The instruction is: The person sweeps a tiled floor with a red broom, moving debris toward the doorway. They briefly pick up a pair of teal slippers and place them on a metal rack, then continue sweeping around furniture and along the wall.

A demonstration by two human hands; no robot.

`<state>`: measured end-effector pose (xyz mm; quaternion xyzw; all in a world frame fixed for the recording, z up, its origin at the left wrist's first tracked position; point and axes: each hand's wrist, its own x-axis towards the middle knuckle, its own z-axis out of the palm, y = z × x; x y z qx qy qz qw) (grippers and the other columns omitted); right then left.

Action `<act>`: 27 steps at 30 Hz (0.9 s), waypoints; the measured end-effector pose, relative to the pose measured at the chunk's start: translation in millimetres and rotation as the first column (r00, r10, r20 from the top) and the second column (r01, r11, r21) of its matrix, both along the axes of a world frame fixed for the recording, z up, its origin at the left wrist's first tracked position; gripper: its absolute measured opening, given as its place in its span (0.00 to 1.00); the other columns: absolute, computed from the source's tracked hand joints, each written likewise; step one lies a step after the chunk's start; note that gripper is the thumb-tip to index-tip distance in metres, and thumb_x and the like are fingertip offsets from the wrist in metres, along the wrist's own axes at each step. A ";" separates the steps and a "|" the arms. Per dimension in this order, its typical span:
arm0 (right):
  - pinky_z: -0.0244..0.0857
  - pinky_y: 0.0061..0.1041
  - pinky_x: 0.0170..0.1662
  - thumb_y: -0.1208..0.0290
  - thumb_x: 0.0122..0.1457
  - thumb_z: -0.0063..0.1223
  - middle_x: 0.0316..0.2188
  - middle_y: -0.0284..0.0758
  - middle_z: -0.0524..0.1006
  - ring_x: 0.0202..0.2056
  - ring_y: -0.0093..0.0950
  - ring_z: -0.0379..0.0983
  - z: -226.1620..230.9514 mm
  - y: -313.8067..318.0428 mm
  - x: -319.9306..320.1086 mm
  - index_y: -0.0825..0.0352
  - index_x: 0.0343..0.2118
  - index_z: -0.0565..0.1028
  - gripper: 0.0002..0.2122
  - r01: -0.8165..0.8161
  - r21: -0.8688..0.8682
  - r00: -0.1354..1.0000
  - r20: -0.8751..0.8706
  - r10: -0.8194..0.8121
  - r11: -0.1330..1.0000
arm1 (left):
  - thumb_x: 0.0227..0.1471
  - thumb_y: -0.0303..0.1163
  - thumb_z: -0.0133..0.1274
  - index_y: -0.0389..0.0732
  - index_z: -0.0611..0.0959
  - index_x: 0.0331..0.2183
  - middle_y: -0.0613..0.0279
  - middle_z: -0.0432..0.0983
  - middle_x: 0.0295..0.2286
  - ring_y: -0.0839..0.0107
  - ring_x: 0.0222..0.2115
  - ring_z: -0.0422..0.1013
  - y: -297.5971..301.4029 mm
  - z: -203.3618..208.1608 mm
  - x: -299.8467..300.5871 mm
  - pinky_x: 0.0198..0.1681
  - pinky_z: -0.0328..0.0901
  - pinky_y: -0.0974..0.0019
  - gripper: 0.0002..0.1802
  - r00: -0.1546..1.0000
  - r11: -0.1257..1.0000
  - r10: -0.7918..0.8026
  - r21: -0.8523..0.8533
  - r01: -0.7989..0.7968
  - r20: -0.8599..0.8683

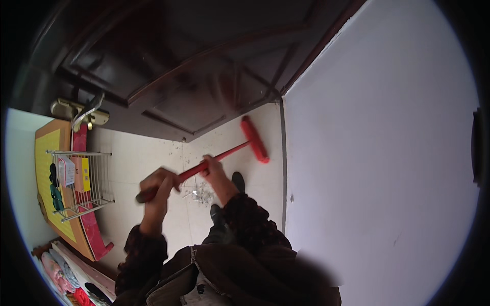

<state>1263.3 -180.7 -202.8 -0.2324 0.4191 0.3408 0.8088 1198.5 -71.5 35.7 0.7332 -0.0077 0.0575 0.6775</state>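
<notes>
A red broom slants across the view, its dark handle end at the left and its long red head on the floor to the right, close to the wall. Near the handle's top end, my left hand is wrapped round it. Lower down the handle, my right hand grips it too. Both hands look slightly blurred. Below the handle, a pile of grey debris lies on the pale tiles, in front of my shoes. Finer bits are scattered toward the door's lower edge.
A dark brown panelled door with a metal lever handle spans the far side. On the right rises a white wall. At the left stands a wire rack holding boxes, beside a yellow-topped board. Folded cloth lies at the lower left.
</notes>
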 end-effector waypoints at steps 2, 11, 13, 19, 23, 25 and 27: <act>0.45 0.23 0.10 0.70 0.57 0.51 0.14 0.34 0.65 0.10 0.23 0.54 45.1 8.8 -10.9 0.65 0.21 0.65 0.10 -0.003 0.108 1.000 -0.006 0.003 0.994 | 0.58 0.29 0.46 0.37 0.65 0.15 0.51 0.73 0.20 0.69 0.19 0.69 -0.6 40.4 2.5 0.23 0.65 0.67 0.20 0.990 0.998 -0.059 -0.020 0.062 0.131; 0.52 0.25 0.11 0.72 0.58 0.51 0.16 0.32 0.67 0.10 0.24 0.58 24.3 -69.5 147.4 0.64 0.23 0.67 0.09 0.431 0.007 0.902 0.030 -0.431 0.902 | 0.56 0.29 0.48 0.35 0.71 0.20 0.54 0.71 0.22 0.67 0.24 0.67 -48.8 -8.4 154.0 0.27 0.62 0.67 0.15 0.973 0.927 -0.168 -0.311 0.211 0.160; 0.49 0.24 0.11 0.71 0.58 0.51 0.16 0.31 0.66 0.10 0.24 0.56 3.8 -89.6 191.3 0.63 0.23 0.67 0.08 0.369 0.067 0.923 0.094 -0.374 0.927 | 0.58 0.27 0.45 0.36 0.71 0.20 0.56 0.70 0.22 0.71 0.24 0.65 -74.4 -32.0 195.9 0.28 0.60 0.67 0.15 0.990 0.960 -0.122 -0.247 0.135 0.064; 0.45 0.23 0.10 0.70 0.57 0.53 0.13 0.32 0.61 0.09 0.24 0.53 16.3 -62.3 144.0 0.64 0.27 0.65 0.09 0.071 -0.031 0.994 -0.086 -0.074 0.997 | 0.60 0.32 0.43 0.33 0.75 0.24 0.58 0.71 0.22 0.72 0.23 0.65 -62.6 1.0 154.1 0.30 0.59 0.69 0.16 0.972 0.916 0.197 -0.330 -0.230 -0.131; 0.46 0.23 0.11 0.69 0.57 0.54 0.14 0.31 0.61 0.09 0.24 0.54 111.0 -50.6 110.4 0.64 0.30 0.65 0.09 0.063 0.011 0.994 -0.095 -0.062 0.998 | 0.60 0.36 0.42 0.33 0.75 0.23 0.55 0.71 0.21 0.73 0.16 0.63 -55.1 64.7 136.0 0.22 0.59 0.70 0.19 0.980 0.944 0.186 -0.291 -0.158 0.071; 0.47 0.23 0.12 0.68 0.57 0.56 0.14 0.31 0.62 0.10 0.24 0.56 110.1 -55.5 114.2 0.62 0.28 0.65 0.10 0.152 0.009 0.987 -0.064 -0.151 0.988 | 0.59 0.37 0.43 0.36 0.72 0.20 0.52 0.71 0.22 0.74 0.13 0.60 -52.1 63.7 139.2 0.19 0.58 0.70 0.19 0.973 0.950 0.169 -0.288 -0.118 0.158; 0.47 0.21 0.12 0.68 0.56 0.56 0.14 0.28 0.63 0.12 0.21 0.56 82.8 -69.5 135.4 0.61 0.24 0.65 0.11 0.160 -0.049 0.987 0.016 -0.160 0.986 | 0.59 0.37 0.44 0.37 0.71 0.20 0.52 0.72 0.25 0.73 0.18 0.64 -52.7 37.7 153.7 0.21 0.60 0.71 0.19 0.993 0.928 0.060 -0.373 -0.017 0.104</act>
